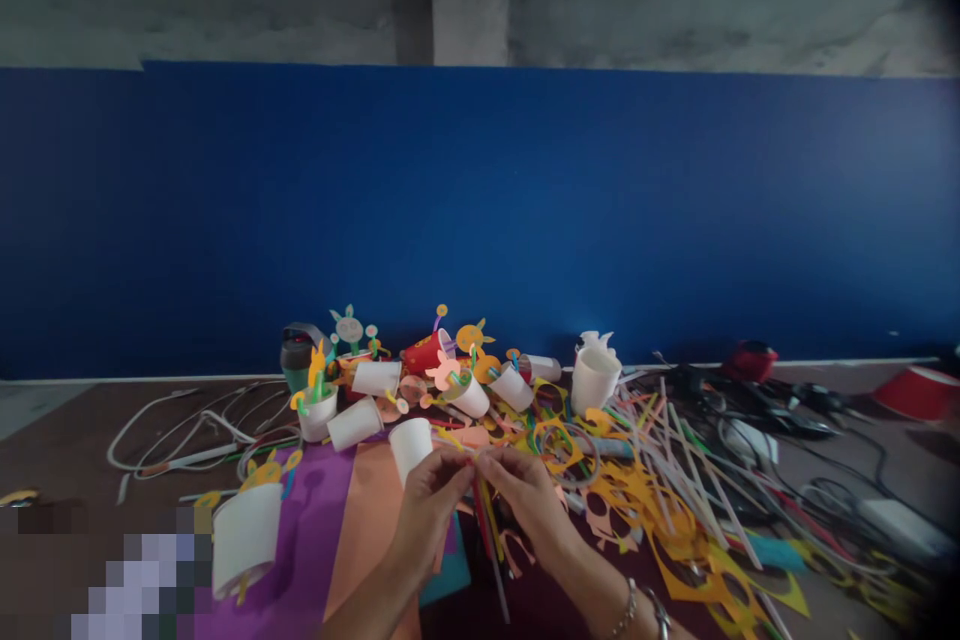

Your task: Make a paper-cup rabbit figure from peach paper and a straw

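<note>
My left hand (pixel 439 490) and my right hand (pixel 529 495) meet fingertip to fingertip over the middle of the table. Both are closed in a pinch, and what lies between the fingers is too small to make out. Below them lie thin coloured straws (pixel 489 520) in red, yellow and white. A white paper cup (pixel 411 445) stands just behind my left hand. Sheets of orange paper (pixel 375 520) and purple paper (pixel 311 520) lie under my left forearm and to its left. Near my right hand are pink paper scraps (pixel 600 515) with holes cut out.
Behind my hands, several paper cups (pixel 466 395) bear straws and paper cut-outs. Another decorated cup (pixel 247 535) is at front left. Yellow paper offcuts (pixel 682 535) and long straws (pixel 697 470) cover the right side. Cables (pixel 202 430) lie at left; a blue panel (pixel 480 210) stands behind.
</note>
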`<control>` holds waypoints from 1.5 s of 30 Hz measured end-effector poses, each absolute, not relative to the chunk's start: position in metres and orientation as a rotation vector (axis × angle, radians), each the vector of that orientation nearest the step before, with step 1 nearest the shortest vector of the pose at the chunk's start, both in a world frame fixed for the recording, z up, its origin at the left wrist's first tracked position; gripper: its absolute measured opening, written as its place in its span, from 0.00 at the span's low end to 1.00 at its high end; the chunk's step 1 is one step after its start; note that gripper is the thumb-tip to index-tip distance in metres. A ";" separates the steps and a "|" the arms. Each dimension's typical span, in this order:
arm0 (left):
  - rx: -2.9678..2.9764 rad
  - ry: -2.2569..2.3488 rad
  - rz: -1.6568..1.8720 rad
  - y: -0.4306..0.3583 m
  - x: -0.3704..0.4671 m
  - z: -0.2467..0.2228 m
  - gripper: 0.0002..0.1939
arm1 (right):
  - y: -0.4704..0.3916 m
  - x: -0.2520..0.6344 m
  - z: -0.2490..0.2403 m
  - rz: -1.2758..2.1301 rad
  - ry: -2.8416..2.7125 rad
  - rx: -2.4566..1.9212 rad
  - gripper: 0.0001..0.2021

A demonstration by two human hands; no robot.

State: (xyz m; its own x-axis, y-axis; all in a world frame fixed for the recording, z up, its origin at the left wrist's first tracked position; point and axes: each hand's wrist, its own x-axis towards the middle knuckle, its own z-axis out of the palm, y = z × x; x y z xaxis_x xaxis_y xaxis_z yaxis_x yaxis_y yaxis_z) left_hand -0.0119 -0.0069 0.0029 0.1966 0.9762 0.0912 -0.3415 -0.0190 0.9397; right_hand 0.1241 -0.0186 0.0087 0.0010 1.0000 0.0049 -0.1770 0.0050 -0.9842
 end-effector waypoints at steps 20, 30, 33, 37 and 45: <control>1.114 0.871 1.128 0.015 -0.012 0.047 0.08 | 0.001 0.141 0.054 1.410 -1.192 -0.968 0.17; 1.271 0.978 1.032 0.017 -0.011 0.046 0.05 | 0.004 0.143 0.050 1.081 -1.454 -1.184 0.09; 1.337 1.014 1.069 0.017 -0.007 0.038 0.06 | 0.000 0.138 0.050 0.967 -1.489 -1.206 0.05; 1.345 1.075 1.118 0.017 -0.004 0.030 0.05 | 0.000 0.132 0.045 0.986 -1.433 -1.178 0.02; 1.136 0.886 0.914 0.017 -0.008 0.037 0.11 | 0.010 0.138 0.046 1.199 -1.199 -1.176 0.09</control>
